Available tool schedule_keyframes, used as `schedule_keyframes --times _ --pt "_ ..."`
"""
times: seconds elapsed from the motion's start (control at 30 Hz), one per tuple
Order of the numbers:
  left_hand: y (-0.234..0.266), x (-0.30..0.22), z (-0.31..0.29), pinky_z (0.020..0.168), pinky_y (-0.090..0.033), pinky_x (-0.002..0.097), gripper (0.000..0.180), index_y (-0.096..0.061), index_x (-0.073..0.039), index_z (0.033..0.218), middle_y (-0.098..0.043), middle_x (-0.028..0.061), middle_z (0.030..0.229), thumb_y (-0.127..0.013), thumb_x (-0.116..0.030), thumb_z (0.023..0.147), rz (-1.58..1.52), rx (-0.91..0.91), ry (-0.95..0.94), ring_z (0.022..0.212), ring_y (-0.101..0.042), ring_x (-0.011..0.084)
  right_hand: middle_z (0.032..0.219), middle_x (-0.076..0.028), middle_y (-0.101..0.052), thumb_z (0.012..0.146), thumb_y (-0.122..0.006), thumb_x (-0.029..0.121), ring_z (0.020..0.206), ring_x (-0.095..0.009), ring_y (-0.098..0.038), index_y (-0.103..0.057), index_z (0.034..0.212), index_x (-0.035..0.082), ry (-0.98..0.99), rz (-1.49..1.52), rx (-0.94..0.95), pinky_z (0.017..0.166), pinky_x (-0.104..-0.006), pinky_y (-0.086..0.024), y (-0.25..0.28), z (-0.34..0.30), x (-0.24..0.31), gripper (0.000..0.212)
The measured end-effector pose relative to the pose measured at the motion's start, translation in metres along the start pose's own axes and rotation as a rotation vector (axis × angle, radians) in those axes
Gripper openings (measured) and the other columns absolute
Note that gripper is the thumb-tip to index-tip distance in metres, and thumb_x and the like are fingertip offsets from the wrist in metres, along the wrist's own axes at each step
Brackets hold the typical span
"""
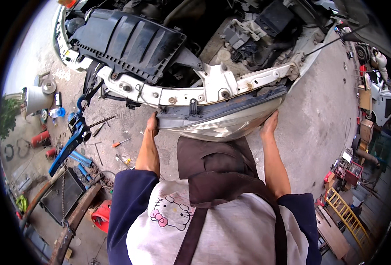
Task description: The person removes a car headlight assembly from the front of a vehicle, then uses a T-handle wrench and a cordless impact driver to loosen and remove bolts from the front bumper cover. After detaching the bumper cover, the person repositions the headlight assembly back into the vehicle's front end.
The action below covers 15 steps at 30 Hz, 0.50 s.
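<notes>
A car headlight [231,115] with a clouded clear lens and a dark grey housing sits against the white front crossmember [182,95] of a car. My left hand [151,123] grips its left end, the fingers partly hidden behind the housing. At the other end, my right hand [270,124] holds the lens edge, its fingertips tucked behind it. The headlight's upper edge lies just below the crossmember; whether it is fastened there I cannot tell. Behind the crossmember, a black ribbed plastic air filter box [129,42] fills the left of the engine bay.
To the left hangs a blue clamp [74,141] with a chain, near a rusty beam [78,218]. A screwdriver [121,143] with an orange handle lies on the concrete floor [315,119]. A yellow ladder [348,218] and stacked boards stand at the right.
</notes>
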<state>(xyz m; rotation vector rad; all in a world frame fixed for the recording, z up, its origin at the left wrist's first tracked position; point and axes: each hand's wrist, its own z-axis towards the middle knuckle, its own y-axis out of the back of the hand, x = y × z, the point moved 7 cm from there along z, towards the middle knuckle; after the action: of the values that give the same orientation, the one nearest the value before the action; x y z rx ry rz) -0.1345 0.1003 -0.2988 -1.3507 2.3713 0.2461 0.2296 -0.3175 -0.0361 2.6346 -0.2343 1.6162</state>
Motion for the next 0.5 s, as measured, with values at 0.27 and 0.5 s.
schedule_keyframes --times 0.27,0.5 --pt "0.027 0.019 0.044 0.095 -0.048 0.0377 0.057 -0.055 0.001 0.125 -0.064 0.0146 0.12 -0.042 -0.047 0.099 0.017 0.13 0.107 0.104 -0.063 0.0255 0.132 -0.014 -0.056 0.106 -0.028 0.048 0.12 -0.024 -0.051 -0.051 0.132 -0.006 0.03 -0.247 -0.053 0.102 -0.0331 -0.038 -0.004 0.006 0.001 0.064" --pt "-0.003 0.015 0.015 0.1 -0.047 0.0384 0.056 -0.054 -0.001 0.131 -0.062 0.0146 0.128 -0.041 -0.046 0.099 -0.044 0.122 0.039 0.113 -0.061 0.0273 0.108 -0.019 -0.064 0.102 -0.034 0.056 0.101 -0.024 -0.057 -0.061 0.107 -0.01 -0.086 -0.588 -0.192 0.09 -0.0379 -0.043 -0.001 -0.027 0.043 0.071"
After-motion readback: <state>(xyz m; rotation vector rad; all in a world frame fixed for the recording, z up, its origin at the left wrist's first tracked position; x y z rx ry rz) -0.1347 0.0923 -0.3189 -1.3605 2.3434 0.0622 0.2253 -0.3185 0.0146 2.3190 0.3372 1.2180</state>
